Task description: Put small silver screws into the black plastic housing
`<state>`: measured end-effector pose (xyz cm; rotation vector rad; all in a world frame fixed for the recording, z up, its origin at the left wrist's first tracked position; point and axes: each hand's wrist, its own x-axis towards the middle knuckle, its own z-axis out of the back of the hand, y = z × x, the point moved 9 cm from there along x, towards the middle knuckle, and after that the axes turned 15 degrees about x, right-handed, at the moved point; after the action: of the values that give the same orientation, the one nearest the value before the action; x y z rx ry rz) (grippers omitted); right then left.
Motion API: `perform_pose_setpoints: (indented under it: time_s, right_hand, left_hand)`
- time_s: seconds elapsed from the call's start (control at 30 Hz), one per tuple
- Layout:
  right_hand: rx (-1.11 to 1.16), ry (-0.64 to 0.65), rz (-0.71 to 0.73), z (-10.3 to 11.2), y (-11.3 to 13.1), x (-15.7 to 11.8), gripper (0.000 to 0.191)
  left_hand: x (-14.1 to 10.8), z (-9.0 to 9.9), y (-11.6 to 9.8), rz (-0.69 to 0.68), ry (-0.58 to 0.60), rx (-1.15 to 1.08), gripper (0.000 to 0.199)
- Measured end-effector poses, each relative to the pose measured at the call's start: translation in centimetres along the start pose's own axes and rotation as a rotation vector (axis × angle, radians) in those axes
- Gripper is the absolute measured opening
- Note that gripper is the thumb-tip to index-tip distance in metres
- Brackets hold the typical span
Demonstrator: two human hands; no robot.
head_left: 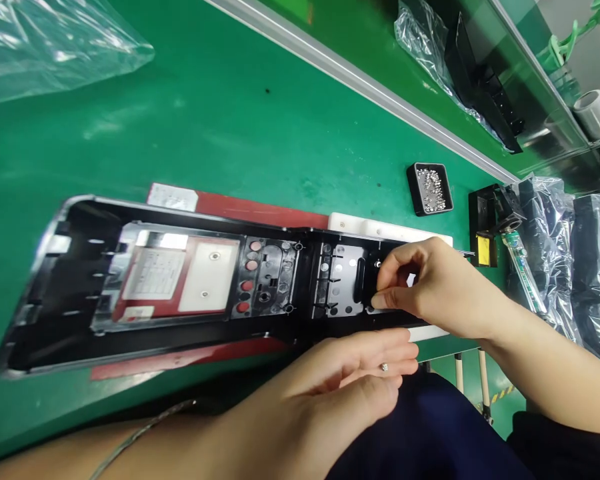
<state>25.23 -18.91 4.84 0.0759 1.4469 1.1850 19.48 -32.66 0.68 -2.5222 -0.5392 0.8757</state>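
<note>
head view: the step in hand looks like seating a small part into the right end of the long black panel point(180, 287), which lies open side up across the near part of the green bench point(260, 113) on a red and white fixture point(260, 210). the right hand point(425, 283) hovers over that end with thumb and forefinger pinched together on something small and pale at the panel's surface; what it is cannot be told. the left hand point(350, 373) lies flat along the panel's near edge, fingers straight and holding nothing, seemingly steadying it. the next move probably calls for a fine, straight press while the left hand keeps the panel from sliding. the panel is glossy black plastic with a clear window at its left half, round pink-red holes mid-length and ribbed pockets near the right hand. a black tray point(430, 189) of small silvery screws sits just beyond, and a screwdriver point(523, 270) lies to the right, near bagged parts point(580, 267).
</note>
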Motion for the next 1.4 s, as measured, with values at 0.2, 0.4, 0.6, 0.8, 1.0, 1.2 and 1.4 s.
perform_pose_setpoints:
  time_s: [0.2, 0.4, 0.6, 0.8, 1.0, 1.2, 1.4]
  right_hand:
    - [0.020, -0.011, 0.624, 1.1, 1.7, -5.3, 0.011]
    - [-0.170, -0.060, 0.915, 0.0, 0.6, -10.2, 0.014]
    - [-0.250, -0.087, 0.972, -1.8, -0.8, -10.3, 0.010]
    - [-0.187, -0.277, 1.003, -2.5, -1.5, -10.3, 0.010]
    - [-0.240, -0.283, 1.066, -2.5, -0.9, -10.9, 0.010]
    - [-0.506, -0.472, 1.083, 0.9, -1.7, -10.4, 0.014]
    - [-0.577, -0.451, 1.068, 1.8, -2.8, -9.6, 0.014]
  left_hand:
    - [0.3, 0.4, -0.9, -0.050, -0.015, -0.140, 0.059]
    - [0.0, 0.0, -2.6, -0.097, 0.014, -0.257, 0.050]
    - [0.2, 0.7, -1.2, -0.100, -0.015, -0.170, 0.052]
    - [-0.1, 1.1, -0.5, -0.121, 0.046, -0.077, 0.055]
    - [-0.9, -0.2, -2.3, -0.179, 0.205, 0.037, 0.044]
    - [-0.3, 0.5, -1.8, -0.133, 0.131, -0.004, 0.049]
    - [-0.9, 0.9, -2.4, -0.097, 0.036, 0.008, 0.054]
